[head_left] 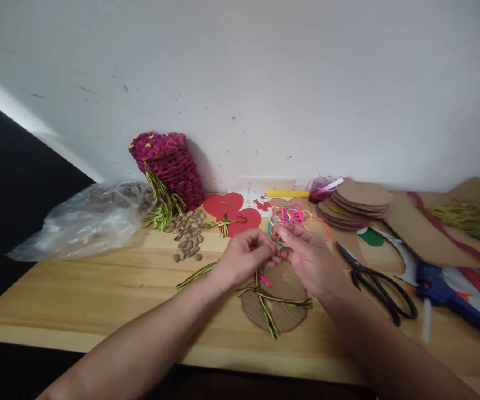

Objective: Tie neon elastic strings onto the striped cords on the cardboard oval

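My left hand [248, 255] and my right hand [309, 258] meet fingertip to fingertip above a round cardboard disc [285, 314]. Both are closed in a pinch on thin yellow-green and dark cord [280, 243]; its exact path between the fingers is hard to see. More of this striped cord [267, 319] lies across the disc in crossing strands, and a bundle [196, 276] sticks out left of my left wrist. A bit of bright pink [265, 280] shows on the disc under my hands. The disc has a dark reddish edge and lies flat on the table.
Seed-like pieces [188, 233], red paper hearts [225, 205] and tangled colourful cord [290, 215] lie beyond my hands. Left stand a plastic bag [94, 222] and a purple stack with a tassel [173, 172]. Right are cardboard discs [356, 200], black-handled scissors [379, 283] and a blue glue gun [444, 289].
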A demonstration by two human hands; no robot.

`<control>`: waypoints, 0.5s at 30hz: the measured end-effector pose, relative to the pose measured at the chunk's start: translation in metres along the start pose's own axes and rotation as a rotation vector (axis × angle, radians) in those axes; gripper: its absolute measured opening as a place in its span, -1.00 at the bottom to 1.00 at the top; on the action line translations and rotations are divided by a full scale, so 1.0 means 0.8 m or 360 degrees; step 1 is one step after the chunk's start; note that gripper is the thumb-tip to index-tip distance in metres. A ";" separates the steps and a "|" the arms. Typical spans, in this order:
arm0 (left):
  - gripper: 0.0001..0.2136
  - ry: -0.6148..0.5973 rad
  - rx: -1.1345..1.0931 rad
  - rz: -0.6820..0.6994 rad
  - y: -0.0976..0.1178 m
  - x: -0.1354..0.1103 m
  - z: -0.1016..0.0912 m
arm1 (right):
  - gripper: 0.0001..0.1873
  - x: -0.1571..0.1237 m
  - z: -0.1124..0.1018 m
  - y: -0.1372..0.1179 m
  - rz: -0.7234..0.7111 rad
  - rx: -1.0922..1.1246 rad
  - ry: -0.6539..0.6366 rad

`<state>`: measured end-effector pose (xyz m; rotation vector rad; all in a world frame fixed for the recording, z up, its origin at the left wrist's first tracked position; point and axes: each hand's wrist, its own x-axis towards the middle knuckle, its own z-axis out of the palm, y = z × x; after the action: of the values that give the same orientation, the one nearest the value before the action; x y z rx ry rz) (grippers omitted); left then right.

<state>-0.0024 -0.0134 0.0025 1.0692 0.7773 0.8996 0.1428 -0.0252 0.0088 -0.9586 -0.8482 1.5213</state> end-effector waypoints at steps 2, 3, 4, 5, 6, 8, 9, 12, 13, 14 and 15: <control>-0.75 0.0002 0.0051 0.0020 0.000 0.000 0.001 | -0.70 0.000 -0.002 0.000 -0.0009 -0.0012 0.0028; -0.74 0.0004 0.0068 0.0028 0.000 -0.001 0.001 | -0.69 0.000 -0.003 -0.001 -0.0010 -0.0011 0.0033; -0.73 0.0006 0.0074 0.0033 -0.001 -0.001 0.002 | -0.69 0.000 -0.004 -0.001 -0.0011 -0.0004 0.0032; -0.72 0.0006 0.0067 0.0036 -0.001 -0.001 0.002 | -0.69 0.000 -0.005 -0.002 -0.0008 0.0007 0.0023; -0.71 0.0007 0.0050 0.0040 -0.001 -0.001 0.002 | -0.70 0.001 -0.006 -0.003 -0.0003 0.0024 0.0011; -0.69 0.0008 0.0005 0.0046 -0.001 -0.001 0.002 | -0.71 0.002 -0.008 -0.004 0.0004 0.0061 -0.0008; -0.68 0.0008 -0.0012 0.0045 -0.002 0.000 0.002 | -0.71 0.003 -0.009 -0.004 -0.0002 0.0078 -0.0006; -0.69 -0.0006 -0.0021 0.0037 -0.005 0.001 0.001 | -0.71 0.007 -0.011 -0.006 -0.0061 0.0096 0.0057; -0.71 -0.0009 -0.0022 0.0038 -0.006 0.001 0.001 | -0.71 0.007 -0.012 -0.006 -0.0088 0.0091 0.0079; -0.72 -0.0008 -0.0028 0.0041 -0.007 0.002 0.000 | -0.71 0.008 -0.012 -0.006 -0.0110 0.0081 0.0094; -0.73 -0.0009 -0.0039 0.0038 -0.008 0.002 0.000 | -0.72 0.008 -0.012 -0.007 -0.0125 0.0068 0.0096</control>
<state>-0.0002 -0.0136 -0.0041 1.0609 0.7483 0.9242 0.1529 -0.0183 0.0090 -0.9252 -0.7986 1.4307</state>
